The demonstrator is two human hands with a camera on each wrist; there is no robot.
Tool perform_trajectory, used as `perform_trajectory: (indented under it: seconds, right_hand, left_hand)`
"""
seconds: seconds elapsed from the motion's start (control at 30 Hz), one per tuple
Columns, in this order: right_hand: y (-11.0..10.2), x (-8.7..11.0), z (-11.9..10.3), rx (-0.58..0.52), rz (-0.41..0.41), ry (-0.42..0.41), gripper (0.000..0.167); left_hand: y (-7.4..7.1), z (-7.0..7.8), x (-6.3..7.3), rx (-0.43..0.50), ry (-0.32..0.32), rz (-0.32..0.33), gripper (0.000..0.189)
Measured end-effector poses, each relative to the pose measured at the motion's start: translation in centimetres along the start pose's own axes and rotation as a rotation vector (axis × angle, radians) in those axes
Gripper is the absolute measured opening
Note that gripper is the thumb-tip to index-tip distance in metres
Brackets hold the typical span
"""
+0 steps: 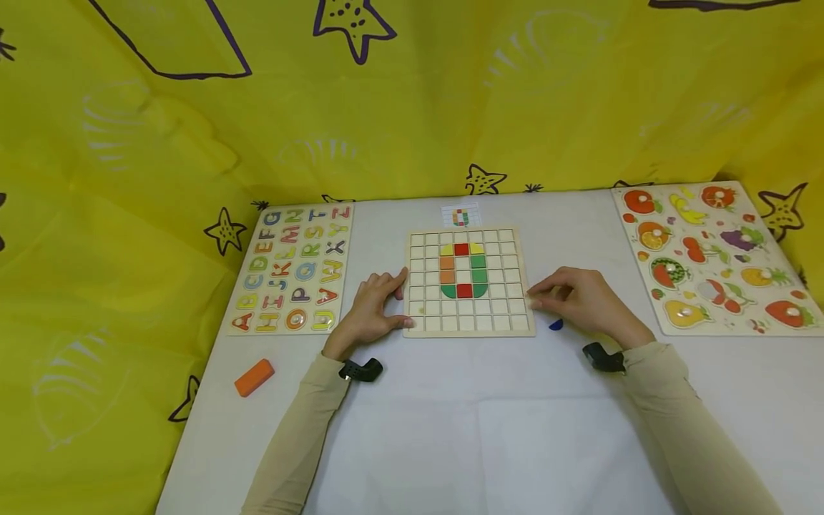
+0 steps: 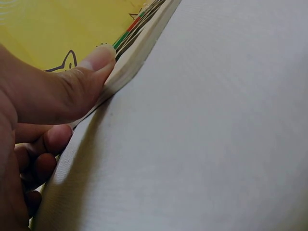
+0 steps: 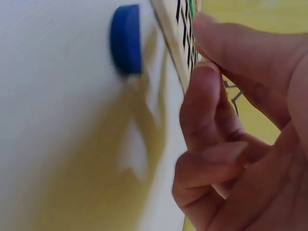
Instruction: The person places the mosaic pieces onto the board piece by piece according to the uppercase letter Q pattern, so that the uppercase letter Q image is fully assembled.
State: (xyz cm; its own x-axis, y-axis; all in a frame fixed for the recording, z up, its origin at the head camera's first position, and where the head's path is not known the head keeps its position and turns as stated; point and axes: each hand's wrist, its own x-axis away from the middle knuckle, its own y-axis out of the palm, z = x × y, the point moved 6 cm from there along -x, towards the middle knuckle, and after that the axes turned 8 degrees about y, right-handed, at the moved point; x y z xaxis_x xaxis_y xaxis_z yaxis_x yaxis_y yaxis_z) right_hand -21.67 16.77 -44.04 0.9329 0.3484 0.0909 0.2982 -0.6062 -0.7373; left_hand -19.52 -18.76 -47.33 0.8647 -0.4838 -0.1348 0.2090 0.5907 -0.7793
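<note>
A wooden grid board (image 1: 476,324) lies flat on the white cloth. Red, orange, yellow and green tiles (image 1: 478,275) form a rounded ring on it. My left hand (image 1: 370,307) spans the board's left side, thumb at the near corner and index finger farther up the edge. In the left wrist view the thumb (image 2: 98,57) rests against the board's rim. At the right edge, my right hand (image 1: 576,297) pinches the rim between thumb and index finger, the other fingers bent. A blue half-round piece (image 3: 127,41) lies on the cloth close to these fingertips.
Behind the board lies a small card (image 1: 460,217) with a similar coloured ring. An alphabet puzzle (image 1: 309,247) is at the left, a fruit puzzle (image 1: 702,286) at the right. Near the left forearm sits an orange block (image 1: 254,378). A yellow curtain (image 1: 412,107) hangs behind.
</note>
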Motion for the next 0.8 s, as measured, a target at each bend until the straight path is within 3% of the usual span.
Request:
perform_trajectory:
  seconds: [0.4, 0.8]
  right_hand:
    - [-0.2, 2.7, 1.8, 0.011, -0.080, 0.009, 0.026]
    - [-0.1, 3.3, 1.7, 0.040, -0.062, -0.014, 0.013]
  left_hand:
    - [-0.3, 0.0, 0.2, 0.011, -0.006, 0.020, 0.098]
    - [0.0, 0.0, 0.1, 0.010, 0.002, 0.011, 0.098]
